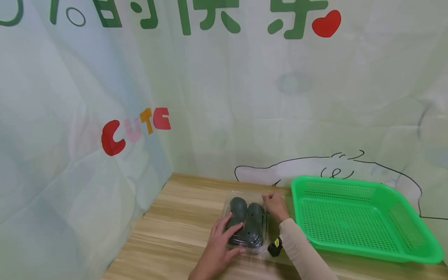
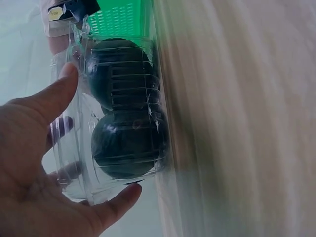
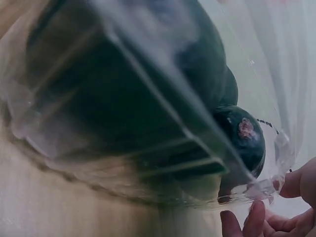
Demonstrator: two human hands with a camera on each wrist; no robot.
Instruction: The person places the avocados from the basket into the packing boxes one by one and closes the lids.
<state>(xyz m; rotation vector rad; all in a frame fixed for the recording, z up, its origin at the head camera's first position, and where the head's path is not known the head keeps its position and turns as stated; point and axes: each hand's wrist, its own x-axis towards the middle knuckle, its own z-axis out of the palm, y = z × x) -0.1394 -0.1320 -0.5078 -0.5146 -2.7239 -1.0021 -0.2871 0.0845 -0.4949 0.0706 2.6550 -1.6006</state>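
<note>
A clear plastic clamshell box lies on the wooden table, with dark green oblong fruits inside; one fruit shows a brownish scar. My left hand rests on the box from the near left, its fingers spread over the lid. Seen from the left wrist, the fingers show against the clear plastic and round fruit ends. At the far right corner, my right hand pinches the box's rim between thumb and fingertips. The right wrist view has that thumb at the plastic edge.
A green mesh basket stands just right of the right forearm. Behind the table hangs a printed cloth backdrop, continuing down the left side. A small black device with a yellow label sits by the right wrist.
</note>
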